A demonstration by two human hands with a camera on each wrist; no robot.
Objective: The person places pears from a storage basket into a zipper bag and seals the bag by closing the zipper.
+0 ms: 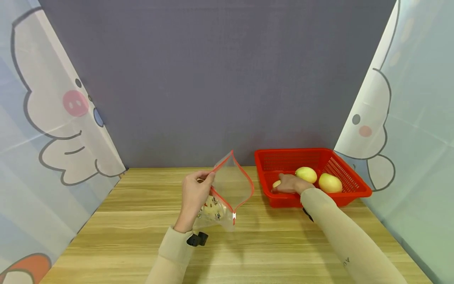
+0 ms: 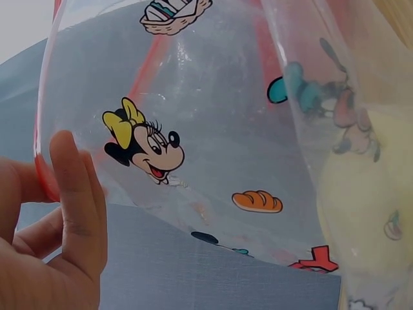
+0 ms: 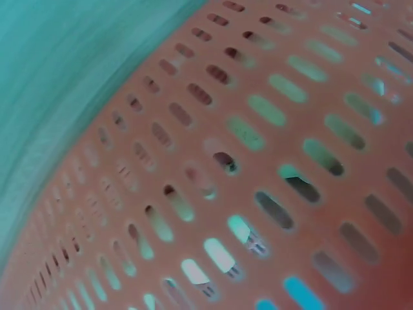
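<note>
The printed clear zip bag (image 1: 230, 185) is held near the middle of the bench (image 1: 142, 221), toward its rear edge, and is pinched at its red zip edging by the thumb and fingers of the left hand (image 1: 196, 189). Its mouth is spread into a pointed oval, the long axis directed from the bench's near edge to its rear edge, with the white slider (image 1: 234, 216) at the near tip; something pale yellow can be made out through the film. A yellow fruit (image 1: 276, 184) is grasped by the right hand (image 1: 289, 184) at the near left corner of the red plastic basket (image 1: 278, 202), which is set at the bench's rear right corner; its long axis is mostly covered. The relation judged decisive is this: the mouth is placed between the hands, nearer the left, and lies leftward of the fruit, beyond the basket's left wall. Two other yellow fruits, a middle one (image 1: 306, 174) and a right one (image 1: 330, 183), are seen farther right inside the basket.
</note>
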